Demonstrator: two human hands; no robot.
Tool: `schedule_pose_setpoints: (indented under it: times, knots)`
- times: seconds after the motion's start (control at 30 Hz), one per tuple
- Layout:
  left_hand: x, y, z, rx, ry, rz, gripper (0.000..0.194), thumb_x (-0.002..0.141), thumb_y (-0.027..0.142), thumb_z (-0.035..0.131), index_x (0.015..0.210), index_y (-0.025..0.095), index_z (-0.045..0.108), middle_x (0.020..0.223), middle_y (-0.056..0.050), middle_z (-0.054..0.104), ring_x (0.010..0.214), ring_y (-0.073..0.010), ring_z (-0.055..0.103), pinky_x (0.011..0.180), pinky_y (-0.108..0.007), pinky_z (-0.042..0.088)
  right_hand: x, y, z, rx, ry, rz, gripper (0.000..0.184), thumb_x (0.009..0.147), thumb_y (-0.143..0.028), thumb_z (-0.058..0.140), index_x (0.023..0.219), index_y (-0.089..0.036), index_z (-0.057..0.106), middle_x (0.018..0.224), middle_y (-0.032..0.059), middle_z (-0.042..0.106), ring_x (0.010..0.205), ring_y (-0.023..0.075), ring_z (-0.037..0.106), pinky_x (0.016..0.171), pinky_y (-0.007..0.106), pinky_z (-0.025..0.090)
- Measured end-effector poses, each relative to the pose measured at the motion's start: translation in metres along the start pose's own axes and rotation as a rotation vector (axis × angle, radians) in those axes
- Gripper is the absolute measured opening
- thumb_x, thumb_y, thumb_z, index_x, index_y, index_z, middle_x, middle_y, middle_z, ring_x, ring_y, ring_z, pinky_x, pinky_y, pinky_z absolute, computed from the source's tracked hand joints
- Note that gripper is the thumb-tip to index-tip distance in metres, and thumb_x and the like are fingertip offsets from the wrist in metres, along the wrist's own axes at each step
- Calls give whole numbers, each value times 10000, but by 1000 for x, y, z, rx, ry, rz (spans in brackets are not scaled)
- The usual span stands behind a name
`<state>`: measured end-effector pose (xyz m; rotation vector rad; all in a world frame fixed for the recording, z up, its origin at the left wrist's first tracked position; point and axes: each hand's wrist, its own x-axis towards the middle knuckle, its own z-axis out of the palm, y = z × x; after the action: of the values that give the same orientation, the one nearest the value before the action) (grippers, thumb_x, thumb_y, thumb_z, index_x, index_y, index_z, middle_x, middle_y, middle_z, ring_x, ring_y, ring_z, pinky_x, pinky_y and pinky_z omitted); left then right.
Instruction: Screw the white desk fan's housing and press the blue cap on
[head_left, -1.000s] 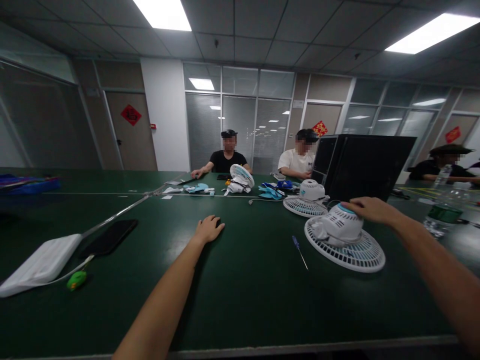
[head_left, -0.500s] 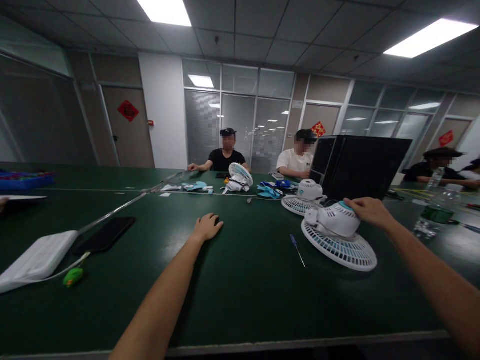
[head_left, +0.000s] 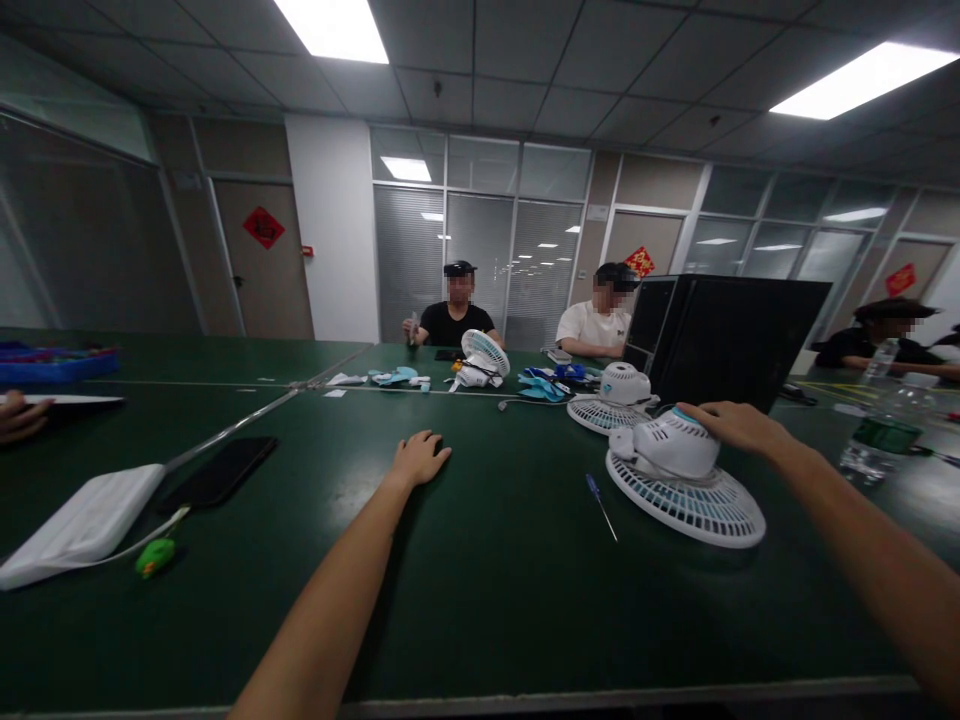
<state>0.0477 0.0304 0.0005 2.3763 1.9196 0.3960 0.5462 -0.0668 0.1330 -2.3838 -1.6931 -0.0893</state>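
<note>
My left hand (head_left: 421, 458) lies palm down on the green tabletop, fingers a little apart, holding nothing. My right hand (head_left: 731, 422) is closed over the blue-topped end of a small white electric fan (head_left: 675, 450), which rests face down on its round grille. Part of the grip is hidden behind the fan. A screwdriver (head_left: 600, 505) with a blue handle lies just left of that grille. Behind it, a second white fan (head_left: 624, 385) sits face down as well.
A black computer case (head_left: 739, 335) stands behind the fans, with a water bottle (head_left: 889, 430) to its right. On the left lie a phone (head_left: 221, 472), a white flat box (head_left: 94, 515) and a green trinket (head_left: 155, 557). Other people sit opposite; another person's hand (head_left: 16, 418) shows far left.
My right hand's fingers have flattened further over the top of the fan. My left hand stays put. The person opposite has raised a hand from the table, and the view has shifted slightly.
</note>
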Motion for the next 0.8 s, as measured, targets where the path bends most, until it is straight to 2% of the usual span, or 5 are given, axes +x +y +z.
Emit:
schedule_pose_setpoints:
  times: [0.1, 0.23, 0.5, 0.7, 0.8]
  knots:
    - [1, -1, 1, 0, 3, -1, 514, 945, 486, 353, 1356, 224, 517, 1507, -126, 433, 1389, -292, 398, 1113, -525, 311, 4, -2, -7, -50, -65, 8, 595, 947, -558, 324, 1238, -142, 635, 1377, 157, 567, 1233, 317, 534, 1003, 390, 385]
    - [2, -2, 3, 2, 5, 2, 516, 945, 491, 356, 1359, 226, 514, 1506, -122, 435, 1390, -285, 398, 1115, -518, 313, 5, -11, -17, -137, -105, 58, 624, 955, -535, 298, 1107, -73, 690, 1277, 221, 615, 1181, 346, 567, 944, 426, 423]
    - [2, -2, 4, 6, 12, 5, 519, 943, 492, 358, 1353, 218, 521, 1499, -127, 443, 1378, -292, 414, 1104, -510, 331, -11, -33, -29, -279, -7, 73, 640, 926, -591, 308, 1124, -97, 664, 1226, 243, 617, 1157, 408, 555, 885, 504, 428]
    - [2, -2, 2, -6, 8, -2, 516, 944, 487, 360, 1356, 220, 517, 1501, -127, 439, 1381, -291, 406, 1110, -522, 321, -2, -35, -27, -206, -82, -25, 480, 963, -415, 365, 927, -99, 725, 1049, 187, 707, 1000, 295, 652, 803, 338, 467]
    - [1, -1, 1, -13, 1, -2, 514, 943, 489, 361, 1357, 226, 513, 1508, -126, 428, 1386, -289, 399, 1112, -531, 313, -4, -24, -24, -151, -48, -1, 491, 979, -379, 325, 996, -84, 718, 1096, 181, 704, 1034, 287, 641, 819, 313, 454]
